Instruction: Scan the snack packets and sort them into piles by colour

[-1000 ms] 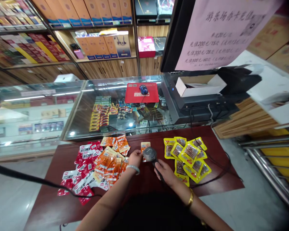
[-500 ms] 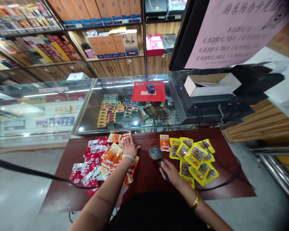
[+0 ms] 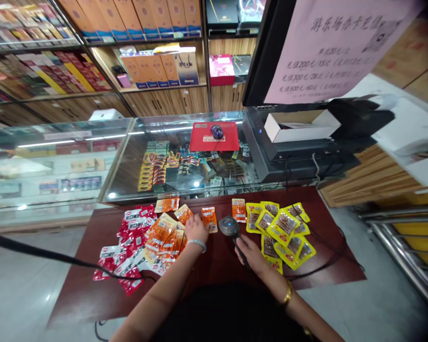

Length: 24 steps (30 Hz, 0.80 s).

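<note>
In the head view, right of lower centre, the right hand (image 3: 250, 252) has its fingers wrapped round a dark scanner (image 3: 229, 226). Near lower centre, the left hand (image 3: 197, 230) is loosely curled beside an orange packet (image 3: 209, 217); whether it grips anything, I cannot tell. Orange-and-cream packets (image 3: 162, 232) lie lower left, yellow packets (image 3: 283, 225) lower right.

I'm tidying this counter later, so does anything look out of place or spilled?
One orange packet looks odd: it lies right beside the yellow packets, apart from the overlapping orange pile farther left in view. No spill shows.
</note>
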Tool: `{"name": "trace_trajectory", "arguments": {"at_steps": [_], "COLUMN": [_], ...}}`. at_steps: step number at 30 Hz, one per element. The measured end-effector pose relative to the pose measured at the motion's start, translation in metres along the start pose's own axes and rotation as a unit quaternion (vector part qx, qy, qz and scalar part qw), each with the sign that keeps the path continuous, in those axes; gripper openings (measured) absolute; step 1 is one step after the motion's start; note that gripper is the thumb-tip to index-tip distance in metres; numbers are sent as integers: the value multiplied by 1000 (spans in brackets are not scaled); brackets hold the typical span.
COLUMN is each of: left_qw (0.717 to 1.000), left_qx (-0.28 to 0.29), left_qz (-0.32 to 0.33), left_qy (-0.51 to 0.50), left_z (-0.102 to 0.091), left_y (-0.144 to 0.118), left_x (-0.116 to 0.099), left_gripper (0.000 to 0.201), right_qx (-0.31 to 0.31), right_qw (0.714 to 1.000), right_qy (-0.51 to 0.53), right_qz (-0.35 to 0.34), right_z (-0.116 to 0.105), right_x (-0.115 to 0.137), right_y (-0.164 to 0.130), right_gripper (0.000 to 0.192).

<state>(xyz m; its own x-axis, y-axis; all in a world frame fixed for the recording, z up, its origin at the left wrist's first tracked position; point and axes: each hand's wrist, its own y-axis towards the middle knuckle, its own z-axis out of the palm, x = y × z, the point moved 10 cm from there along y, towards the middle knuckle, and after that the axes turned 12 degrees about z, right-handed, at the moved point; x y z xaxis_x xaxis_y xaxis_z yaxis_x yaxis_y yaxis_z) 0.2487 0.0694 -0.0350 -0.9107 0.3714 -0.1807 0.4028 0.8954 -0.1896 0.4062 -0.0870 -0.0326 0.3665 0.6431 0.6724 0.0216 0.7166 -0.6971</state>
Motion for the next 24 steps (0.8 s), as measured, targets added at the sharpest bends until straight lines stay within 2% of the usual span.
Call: {"name": "trace_trajectory", "arguments": {"at_steps": [2,5,8,10,15,20,22,24], "left_qw": [999,997,986,977,958,949,943,923], "left_qx": [16,65,135,149,92,40,27,33], "left_qz": [-32,-30,-41,-49,-71,-62,-60,-67], "left_qy": [9,-6,-83,-147,-262,-306,-328,-377], "left_z": [-1,11,33,42,40,41,45,53], "left_y": [8,23,32,36,41,46,49,50], "left_x": [5,3,5,4,1,-5,-12,-25], "left_gripper": [61,54,39,30,26,22,21,21], "right_qx": [-7,-15,-22,-28,-25,-7,-9,-14], "right_qw": [1000,1000,1000,999,999,1000,1000,1000], "right_qy": [5,5,-11,-26,-32,-24,-10,3], "right_qz": [-2,-2,-4,-6,-1,-10,-8,-7], "right_z": [-5,-10,-11,-12,-11,-11,-14,-18], "right_x": [-2,-5,-6,-6,-7,-3,-4,-6], "right_y": [-2,-5,-9,-13,-20,-21,-20,-18], "right_gripper": [46,46,47,50,57,57,56,55]}}
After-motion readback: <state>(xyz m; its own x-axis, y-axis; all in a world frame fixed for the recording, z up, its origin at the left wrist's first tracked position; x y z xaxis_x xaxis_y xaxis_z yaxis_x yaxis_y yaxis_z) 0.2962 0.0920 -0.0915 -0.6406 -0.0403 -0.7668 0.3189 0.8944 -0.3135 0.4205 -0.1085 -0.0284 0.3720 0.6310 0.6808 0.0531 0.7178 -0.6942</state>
